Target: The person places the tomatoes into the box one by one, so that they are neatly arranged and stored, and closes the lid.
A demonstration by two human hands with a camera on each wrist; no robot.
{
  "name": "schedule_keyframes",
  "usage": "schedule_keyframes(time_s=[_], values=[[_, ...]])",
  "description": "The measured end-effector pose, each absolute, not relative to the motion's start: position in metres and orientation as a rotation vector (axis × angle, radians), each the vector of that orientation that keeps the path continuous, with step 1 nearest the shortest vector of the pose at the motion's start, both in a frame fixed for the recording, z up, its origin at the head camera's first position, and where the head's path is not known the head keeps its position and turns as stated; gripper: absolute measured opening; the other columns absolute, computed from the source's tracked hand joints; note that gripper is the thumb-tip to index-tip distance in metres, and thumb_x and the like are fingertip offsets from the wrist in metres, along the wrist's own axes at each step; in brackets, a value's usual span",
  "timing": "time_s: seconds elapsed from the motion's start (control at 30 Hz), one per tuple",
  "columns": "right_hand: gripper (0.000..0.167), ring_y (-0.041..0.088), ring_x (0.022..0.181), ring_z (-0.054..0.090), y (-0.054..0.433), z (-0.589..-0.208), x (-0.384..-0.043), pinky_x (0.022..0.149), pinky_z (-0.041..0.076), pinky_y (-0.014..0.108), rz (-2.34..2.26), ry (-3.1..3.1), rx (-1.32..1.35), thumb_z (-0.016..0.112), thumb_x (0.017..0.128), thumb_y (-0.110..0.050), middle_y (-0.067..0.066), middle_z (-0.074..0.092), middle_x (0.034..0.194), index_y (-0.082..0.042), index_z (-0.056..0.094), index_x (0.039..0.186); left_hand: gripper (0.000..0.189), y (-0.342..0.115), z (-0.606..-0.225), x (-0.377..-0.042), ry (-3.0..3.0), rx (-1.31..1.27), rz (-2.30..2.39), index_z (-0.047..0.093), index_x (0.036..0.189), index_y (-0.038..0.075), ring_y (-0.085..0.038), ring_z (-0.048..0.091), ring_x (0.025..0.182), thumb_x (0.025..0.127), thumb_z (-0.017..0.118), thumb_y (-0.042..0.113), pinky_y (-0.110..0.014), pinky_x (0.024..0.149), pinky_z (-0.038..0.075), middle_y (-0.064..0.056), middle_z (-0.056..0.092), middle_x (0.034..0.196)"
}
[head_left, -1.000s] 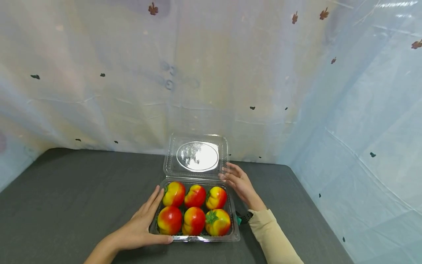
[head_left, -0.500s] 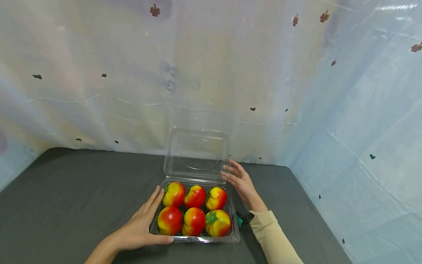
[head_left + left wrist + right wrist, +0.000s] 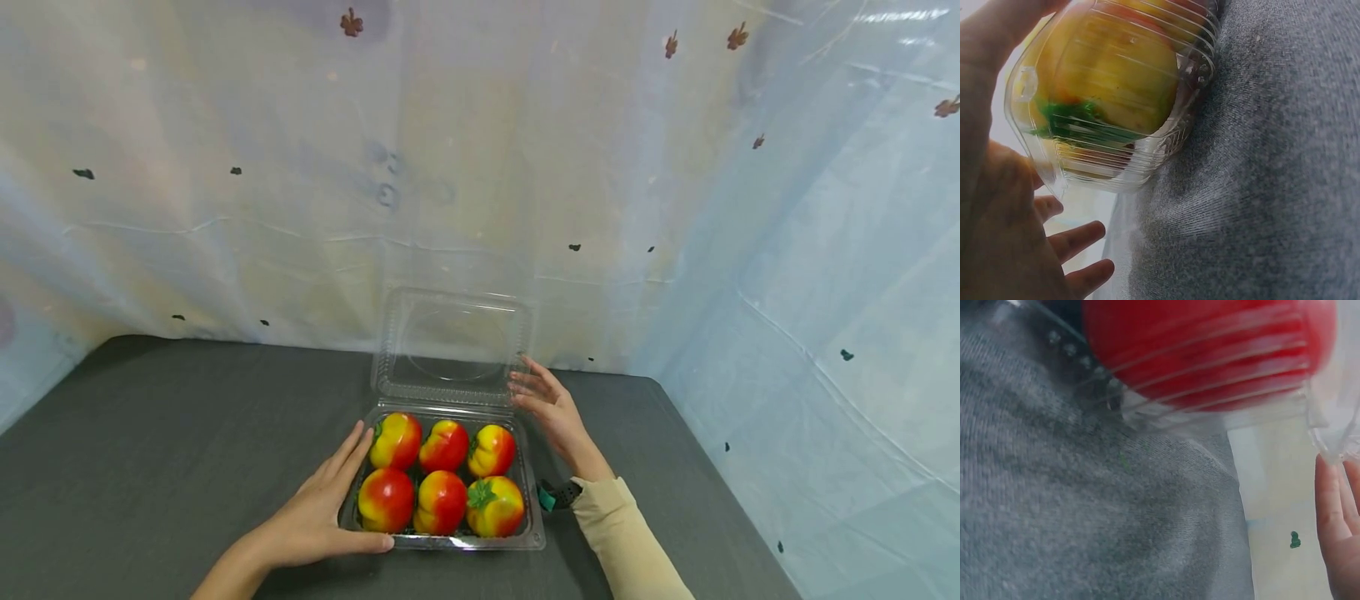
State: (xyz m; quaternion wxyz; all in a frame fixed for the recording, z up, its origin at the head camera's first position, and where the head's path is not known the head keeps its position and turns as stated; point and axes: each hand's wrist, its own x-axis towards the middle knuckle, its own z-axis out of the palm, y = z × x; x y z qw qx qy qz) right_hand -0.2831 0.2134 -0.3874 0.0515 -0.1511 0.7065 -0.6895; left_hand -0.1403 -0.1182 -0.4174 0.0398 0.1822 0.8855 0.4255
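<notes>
A clear plastic clamshell box stands on the table with its hinged lid raised at the back. In its base sit several red-and-yellow lobed fruits, one showing a green leafy top. My left hand lies spread along the box's left side, thumb at the front left corner. The fingertips of my right hand are at the lid's right edge, fingers fairly straight. The left wrist view shows the ribbed box wall beside the hand; the right wrist view shows a red fruit behind the plastic.
A dark grey cloth covers the table. A pale plastic curtain with small leaf prints hangs behind it, and a bluish sheet is on the right. A black band with a green part is on the right wrist.
The lid has tilted up more, and the bright glare on it is gone. My right hand has moved slightly up and right along with its edge. The left hand has stayed in place.
</notes>
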Motion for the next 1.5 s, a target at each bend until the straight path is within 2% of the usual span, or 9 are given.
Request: schedule_keyframes(time_s=[0.27,0.43,0.67,0.83,1.07,1.2,1.37,1.43,1.5], values=[[0.056,0.035,0.13,0.045,0.221,-0.384,-0.282,0.104,0.044,0.039,-2.1,2.137,-0.568,0.054,0.097,-0.009,0.029,0.04,0.144,-0.006,0.034,0.148,0.117,-0.116,-0.415,-0.142,2.71,0.522,1.289,0.005,0.156,0.021,-0.055,0.019,0.138,0.07,0.076,0.058,-0.082,0.09,0.021,-0.011,-0.002,0.162],[0.053,0.03,0.13,0.047,0.224,-0.382,-0.281,0.102,0.045,0.034,-2.093,2.137,-0.607,0.052,0.099,-0.014,0.029,0.041,0.144,-0.004,0.035,0.148,0.118,-0.115,-0.415,-0.144,2.706,0.514,1.29,0.004,0.156,0.021,-0.054,0.018,0.138,0.07,0.077,0.057,-0.081,0.09,0.024,-0.012,-0.002,0.162],[0.054,0.035,0.133,0.043,0.225,-0.378,-0.279,0.101,0.046,0.032,-2.117,2.111,-0.588,0.051,0.1,-0.017,0.027,0.042,0.144,0.002,0.033,0.147,0.117,-0.114,-0.415,-0.145,2.706,0.503,1.297,0.004,0.156,0.022,-0.052,0.017,0.139,0.071,0.076,0.057,-0.081,0.091,0.023,-0.012,-0.002,0.162],[0.049,0.032,0.134,0.042,0.226,-0.376,-0.278,0.103,0.044,0.034,-2.116,2.111,-0.555,0.045,0.102,-0.017,0.024,0.043,0.145,0.001,0.035,0.146,0.117,-0.115,-0.415,-0.145,2.712,0.509,1.301,0.005,0.156,0.022,-0.052,0.016,0.14,0.071,0.076,0.057,-0.08,0.092,0.022,-0.012,-0.002,0.162],[0.043,0.018,0.13,0.05,0.228,-0.376,-0.278,0.1,0.045,0.027,-2.11,2.1,-0.505,0.035,0.104,-0.02,0.02,0.045,0.145,-0.004,0.044,0.143,0.117,-0.114,-0.417,-0.146,2.701,0.484,1.298,0.003,0.156,0.024,-0.051,0.015,0.141,0.071,0.076,0.057,-0.081,0.092,0.021,-0.01,-0.003,0.162],[0.048,0.011,0.125,0.053,0.23,-0.375,-0.277,0.099,0.045,0.025,-2.103,2.092,-0.526,0.031,0.105,-0.028,0.019,0.047,0.144,0.001,0.046,0.14,0.118,-0.113,-0.417,-0.148,2.712,0.477,1.287,0.002,0.156,0.022,-0.051,0.016,0.14,0.071,0.076,0.058,-0.08,0.092,0.023,-0.012,-0.003,0.162],[0.053,0.012,0.125,0.054,0.232,-0.373,-0.275,0.099,0.045,0.026,-2.073,2.108,-0.586,0.026,0.107,-0.034,0.015,0.051,0.141,0.004,0.046,0.139,0.118,-0.113,-0.415,-0.149,2.716,0.48,1.282,0.002,0.156,0.02,-0.052,0.016,0.14,0.071,0.076,0.057,-0.08,0.091,0.025,-0.013,-0.003,0.162],[0.053,0.014,0.124,0.054,0.232,-0.373,-0.273,0.1,0.044,0.028,-2.073,2.111,-0.592,0.026,0.106,-0.035,0.014,0.053,0.139,0.002,0.05,0.137,0.118,-0.113,-0.415,-0.149,2.715,0.479,1.283,0.002,0.156,0.02,-0.052,0.015,0.14,0.071,0.076,0.056,-0.08,0.091,0.024,-0.013,-0.003,0.162],[0.051,0.015,0.121,0.057,0.233,-0.373,-0.272,0.102,0.044,0.032,-2.087,2.117,-0.554,0.029,0.106,-0.036,0.012,0.057,0.136,0.0,0.061,0.123,0.119,-0.112,-0.415,-0.149,2.714,0.478,1.288,0.001,0.156,0.019,-0.052,0.014,0.14,0.071,0.076,0.056,-0.08,0.091,0.024,-0.013,-0.004,0.162]])
